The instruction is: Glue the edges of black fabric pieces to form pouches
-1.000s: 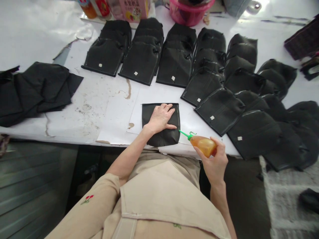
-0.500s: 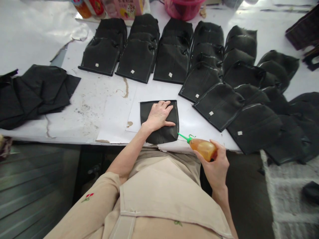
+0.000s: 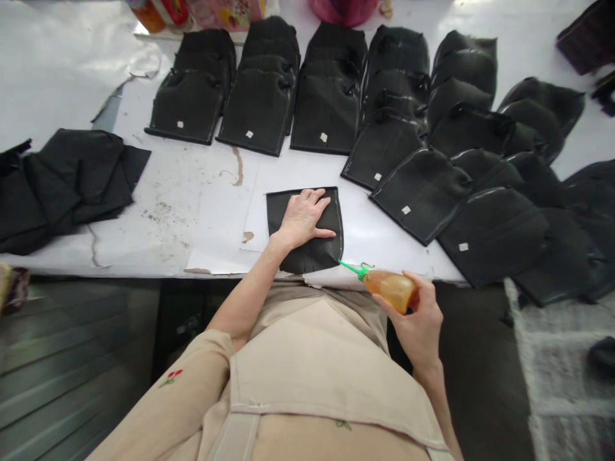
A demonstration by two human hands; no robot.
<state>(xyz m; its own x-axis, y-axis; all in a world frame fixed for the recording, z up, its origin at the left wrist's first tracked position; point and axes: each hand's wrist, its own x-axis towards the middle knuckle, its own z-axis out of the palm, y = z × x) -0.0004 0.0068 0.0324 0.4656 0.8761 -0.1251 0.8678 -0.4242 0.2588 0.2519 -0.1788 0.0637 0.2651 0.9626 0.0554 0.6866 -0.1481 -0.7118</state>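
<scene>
Black leather-like panel (image 3: 311, 257) lies at the counter's (image 3: 216, 211) front edge, pressed by the spread left hand (image 3: 302, 218). Right hand (image 3: 420, 318), set apart, grips the squeeze bottle (image 3: 390, 287); its green nozzle (image 3: 353, 267) has advanced to the panel's near-right corner, apparently traversing most of that edge.

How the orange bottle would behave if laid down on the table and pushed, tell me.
The orange bottle would probably roll, since its body is rounded. It may swing around rather than go straight, as the body narrows toward a thin green spout. It looks light enough to handle easily, since the right hand alone holds it up.
</scene>
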